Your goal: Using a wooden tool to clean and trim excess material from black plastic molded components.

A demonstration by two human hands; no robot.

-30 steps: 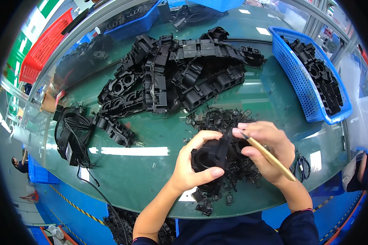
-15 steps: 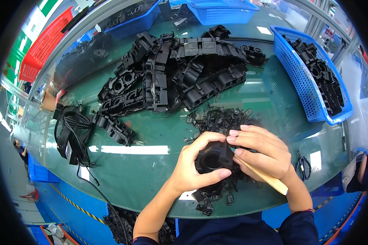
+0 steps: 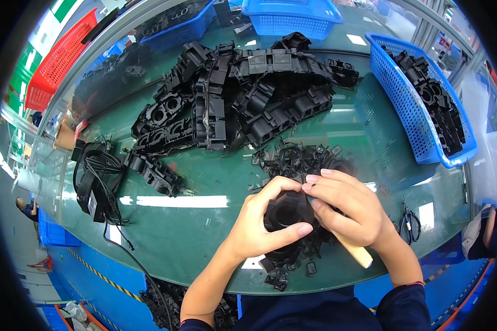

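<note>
My left hand (image 3: 253, 225) curls around a black moulded plastic part (image 3: 288, 208) with a round opening, thumb at its near side and fingers over its far side. Closed on a slim tool with a yellow handle (image 3: 354, 251), my right hand (image 3: 352, 211) rests its fingertips against the part's right edge. The handle slants down to the right; the tool's tip is hidden behind my fingers. Under and beyond both hands lies a pile of small black plastic scraps (image 3: 292, 160).
A heap of black moulded parts (image 3: 210, 110) covers the table's far middle. A blue basket (image 3: 408, 110) of similar parts stands at right, near dark-handled snippers (image 3: 409, 223). On the left lies a coiled black cable (image 3: 102, 171). Another blue basket (image 3: 292, 22) stands at the back.
My right hand has shifted slightly left, and the yellow handle has swung to a steeper slant, its end nearer to me. The left hand still holds the part.
</note>
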